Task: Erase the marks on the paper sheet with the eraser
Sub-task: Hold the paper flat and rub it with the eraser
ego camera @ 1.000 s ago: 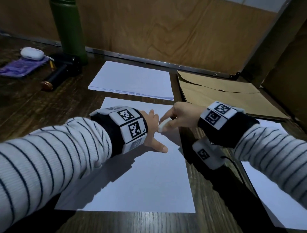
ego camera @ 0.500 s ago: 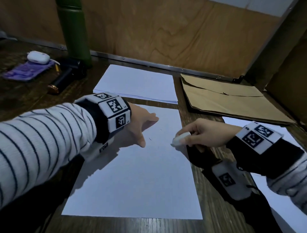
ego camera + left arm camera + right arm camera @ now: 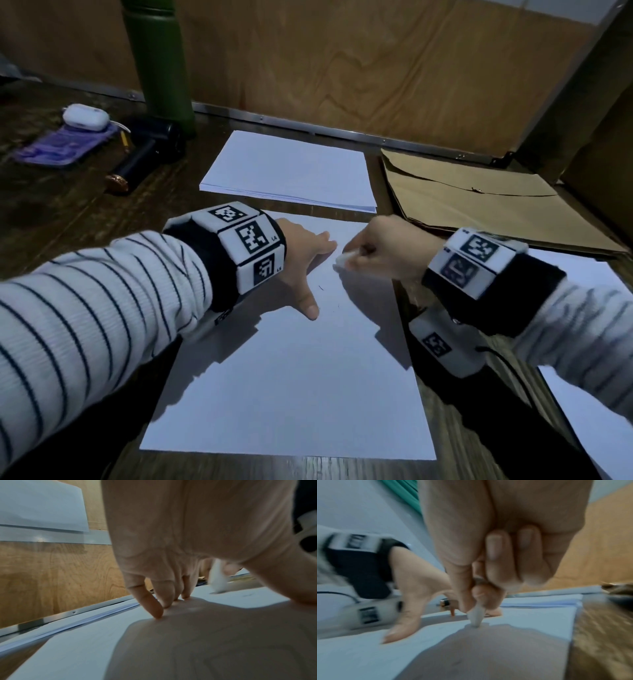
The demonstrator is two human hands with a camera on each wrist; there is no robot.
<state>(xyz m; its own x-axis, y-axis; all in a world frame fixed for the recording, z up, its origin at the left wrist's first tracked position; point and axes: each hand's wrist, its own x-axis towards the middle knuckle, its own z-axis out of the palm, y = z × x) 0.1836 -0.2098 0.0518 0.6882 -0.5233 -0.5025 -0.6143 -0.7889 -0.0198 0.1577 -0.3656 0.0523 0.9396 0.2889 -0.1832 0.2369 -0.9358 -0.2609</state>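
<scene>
A white paper sheet [image 3: 291,377] lies on the dark wooden table, with small dark marks [image 3: 321,287] near its upper middle. My left hand [image 3: 305,260] presses flat on the sheet's upper part, fingers spread and the thumb pointing down toward the marks. My right hand [image 3: 373,255] pinches a small white eraser [image 3: 343,259] between thumb and fingertips, its tip on the paper just right of the left fingers. In the right wrist view the eraser [image 3: 476,616] touches the sheet [image 3: 368,658]; in the left wrist view the eraser [image 3: 217,578] shows beyond my fingertips [image 3: 154,609].
A stack of white paper [image 3: 291,171] lies behind the sheet, a brown envelope [image 3: 479,202] at the right and another sheet [image 3: 589,394] by my right forearm. At the back left stand a green bottle [image 3: 157,58], a black cylinder [image 3: 137,164], a white case [image 3: 85,116] and a purple item [image 3: 65,144].
My right hand has carried the eraser up and left from the sheet's right edge to beside the left fingers. The left hand stays pressed on the sheet.
</scene>
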